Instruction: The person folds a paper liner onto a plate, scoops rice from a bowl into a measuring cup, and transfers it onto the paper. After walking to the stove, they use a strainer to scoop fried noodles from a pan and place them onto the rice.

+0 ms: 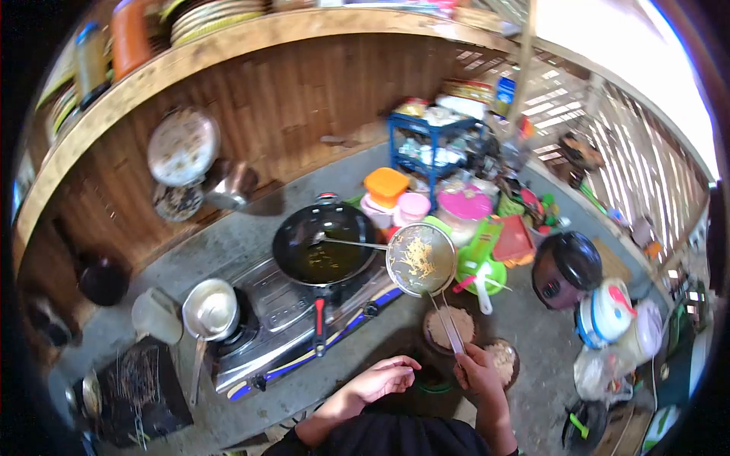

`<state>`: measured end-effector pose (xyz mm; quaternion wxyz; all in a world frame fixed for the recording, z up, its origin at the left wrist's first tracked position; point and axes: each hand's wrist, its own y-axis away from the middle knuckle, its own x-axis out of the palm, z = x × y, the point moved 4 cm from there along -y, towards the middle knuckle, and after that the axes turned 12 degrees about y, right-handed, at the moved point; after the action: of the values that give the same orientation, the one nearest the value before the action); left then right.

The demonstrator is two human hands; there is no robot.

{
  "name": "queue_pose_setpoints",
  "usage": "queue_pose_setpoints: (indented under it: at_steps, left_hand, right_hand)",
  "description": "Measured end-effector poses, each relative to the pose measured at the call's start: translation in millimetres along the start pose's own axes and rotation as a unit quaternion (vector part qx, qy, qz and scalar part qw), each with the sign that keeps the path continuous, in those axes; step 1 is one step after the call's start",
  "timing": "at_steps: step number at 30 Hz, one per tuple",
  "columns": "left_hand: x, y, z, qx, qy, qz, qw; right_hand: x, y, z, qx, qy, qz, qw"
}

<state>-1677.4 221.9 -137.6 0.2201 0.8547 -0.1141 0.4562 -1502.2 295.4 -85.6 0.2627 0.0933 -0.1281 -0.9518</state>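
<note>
My right hand [480, 372] is closed around the handle of a round wire strainer [440, 242], held to the right of the wok. Thin golden fried shreds [417, 259] lie in its mesh. My left hand [384, 380] is empty, fingers apart and slightly bent, over the counter's front edge. A black wok [285, 247] with a red-and-black handle stands on the stove, with dark oil [323, 266] and a few bits in it. A metal utensil [350, 242] rests in the wok, its far end partly hidden by the strainer.
On the stove's left burner is a small saucepan [207, 308]. Below the strainer sit bowls of pale, crumbly food [450, 328] [503, 361]. Green plastic ware [487, 277], a rice cooker [566, 270] and a blue rack [435, 140] stand to the right. A wooden shelf [251, 34] runs overhead.
</note>
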Motion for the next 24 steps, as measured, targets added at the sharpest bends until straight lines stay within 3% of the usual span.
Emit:
queue_pose_setpoints:
  at_steps: [4,6,10,17,24]
  left_hand:
    - [33,-25,39,-0.091,-0.048,0.068,0.992]
    - [62,-31,66,-0.157,-0.105,0.045,0.981]
    - [108,-45,162,-0.267,-0.152,0.108,0.945]
    - [199,14,362,-0.471,-0.19,0.27,0.818]
    - [259,98,515,-0.63,-0.242,0.346,0.651]
  right_hand:
    - [-32,65,-29,0.01,-0.021,-0.061,0.998]
    - [-49,106,-49,0.029,-0.063,-0.116,0.991]
    - [-74,217,-86,0.065,-0.075,-0.223,0.97]
    - [-63,441,-164,0.057,-0.138,-0.406,0.901]
    - [-3,611,-213,0.085,-0.208,-0.595,0.771]
